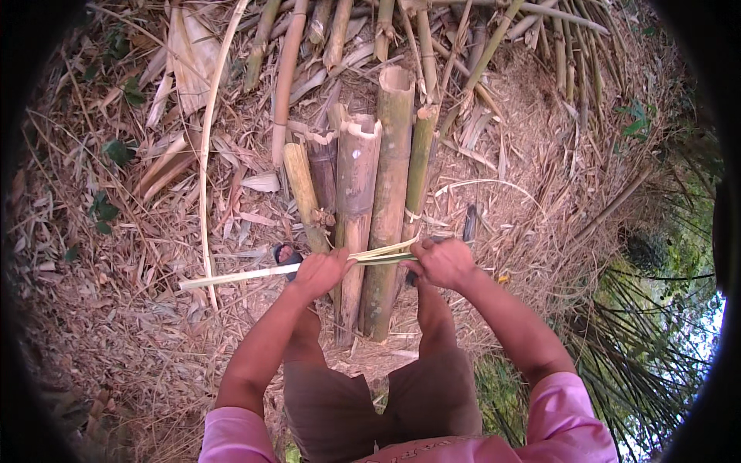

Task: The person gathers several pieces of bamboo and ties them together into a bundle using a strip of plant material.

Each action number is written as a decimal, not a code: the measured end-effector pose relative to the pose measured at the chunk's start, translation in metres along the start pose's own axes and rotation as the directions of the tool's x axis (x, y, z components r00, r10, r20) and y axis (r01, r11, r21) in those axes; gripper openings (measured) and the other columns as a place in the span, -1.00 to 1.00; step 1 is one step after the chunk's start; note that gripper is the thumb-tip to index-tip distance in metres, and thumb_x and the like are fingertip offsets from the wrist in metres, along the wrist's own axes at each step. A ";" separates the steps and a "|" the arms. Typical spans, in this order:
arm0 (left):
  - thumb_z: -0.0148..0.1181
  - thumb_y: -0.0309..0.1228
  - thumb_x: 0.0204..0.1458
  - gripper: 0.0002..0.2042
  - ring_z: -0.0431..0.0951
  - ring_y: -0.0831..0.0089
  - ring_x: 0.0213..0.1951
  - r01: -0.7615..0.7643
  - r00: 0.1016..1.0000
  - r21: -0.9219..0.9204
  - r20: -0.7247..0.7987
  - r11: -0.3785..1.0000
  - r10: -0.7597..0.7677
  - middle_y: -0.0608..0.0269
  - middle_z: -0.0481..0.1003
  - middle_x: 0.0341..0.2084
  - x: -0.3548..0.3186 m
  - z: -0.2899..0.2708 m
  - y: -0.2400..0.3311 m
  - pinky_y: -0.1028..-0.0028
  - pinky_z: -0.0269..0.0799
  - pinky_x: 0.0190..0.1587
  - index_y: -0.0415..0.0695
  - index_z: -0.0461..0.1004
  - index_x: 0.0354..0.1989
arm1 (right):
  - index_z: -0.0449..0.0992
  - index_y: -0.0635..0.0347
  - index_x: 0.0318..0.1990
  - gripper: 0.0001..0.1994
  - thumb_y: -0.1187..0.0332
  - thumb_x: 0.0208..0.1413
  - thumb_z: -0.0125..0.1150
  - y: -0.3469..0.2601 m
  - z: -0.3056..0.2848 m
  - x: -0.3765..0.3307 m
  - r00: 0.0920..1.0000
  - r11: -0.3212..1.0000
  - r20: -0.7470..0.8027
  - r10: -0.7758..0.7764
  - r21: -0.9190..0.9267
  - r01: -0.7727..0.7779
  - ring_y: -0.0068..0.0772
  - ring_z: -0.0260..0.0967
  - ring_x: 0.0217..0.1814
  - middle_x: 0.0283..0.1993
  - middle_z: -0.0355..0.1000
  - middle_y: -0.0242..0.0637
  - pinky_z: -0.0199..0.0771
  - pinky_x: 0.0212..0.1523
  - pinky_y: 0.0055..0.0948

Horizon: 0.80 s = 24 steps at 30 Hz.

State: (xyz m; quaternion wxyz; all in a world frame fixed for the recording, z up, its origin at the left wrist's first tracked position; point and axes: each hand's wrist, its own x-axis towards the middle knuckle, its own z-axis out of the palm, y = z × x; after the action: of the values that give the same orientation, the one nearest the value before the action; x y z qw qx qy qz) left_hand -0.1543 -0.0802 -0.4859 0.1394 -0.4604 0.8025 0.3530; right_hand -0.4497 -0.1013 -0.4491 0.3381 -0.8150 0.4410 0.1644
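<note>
Stretched between my two hands is a bundle of thin, pale green bamboo strips (384, 258), fanned slightly apart in the middle. My left hand (323, 272) is closed around them, and their flat, whitish end sticks out past it to the left. At the other end my right hand (440, 263) grips the strips with its fingers curled. Just beneath lies a bundle of cut bamboo poles, among them a thick mottled pole (392, 166) and a shorter brownish one (359, 170). A thin yellow-green pole (419, 158) lies along their right side.
A long pale bamboo strip (206, 147) curves down the ground at left, passing by the held strips' end. More poles (289, 65) lie across the far side. Dry leaves and shavings (116, 309) cover the ground. Green bamboo growth (641, 332) stands at right.
</note>
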 end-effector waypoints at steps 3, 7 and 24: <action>-0.06 -0.13 0.29 -0.67 0.60 0.06 -0.51 0.012 1.000 -0.002 0.003 1.000 -0.012 0.00 0.56 -0.48 -0.003 0.000 0.008 0.16 0.50 -0.49 -0.18 0.36 -0.31 | 0.49 0.10 -0.20 -0.56 -0.10 0.30 -0.10 0.007 -0.012 -0.006 0.994 0.997 -0.079 -0.080 -0.014 0.079 -0.16 0.50 -0.55 -0.49 0.50 -0.23 0.49 -0.57 -0.19; -0.06 -0.16 0.30 -0.68 0.60 0.04 -0.49 0.038 0.999 -0.031 0.029 0.999 -0.038 0.01 0.55 -0.49 -0.007 -0.005 0.014 0.15 0.50 -0.48 -0.19 0.35 -0.33 | 0.47 0.11 -0.25 -0.61 -0.05 0.28 -0.04 0.009 -0.014 -0.012 0.990 0.994 -0.088 -0.108 -0.034 0.106 -0.15 0.51 -0.54 -0.47 0.49 -0.23 0.50 -0.56 -0.20; 0.01 -0.21 0.27 -0.74 0.52 -0.16 -0.44 0.274 0.960 -0.393 0.050 0.878 -0.277 -0.11 0.50 -0.54 -0.017 0.029 -0.003 -0.01 0.35 -0.40 -0.19 0.38 -0.29 | 0.48 0.00 -0.34 -0.66 -0.07 0.18 0.09 0.054 -0.001 0.024 0.996 0.998 -0.064 -0.058 0.005 0.059 -0.18 0.50 -0.50 -0.51 0.46 -0.32 0.47 -0.49 -0.18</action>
State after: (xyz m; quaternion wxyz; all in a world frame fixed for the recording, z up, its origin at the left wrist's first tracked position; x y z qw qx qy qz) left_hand -0.1457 -0.0498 -0.4984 0.0888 -0.5898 0.6413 0.4827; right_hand -0.4811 -0.1375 -0.4843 0.3311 -0.8313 0.4281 0.1267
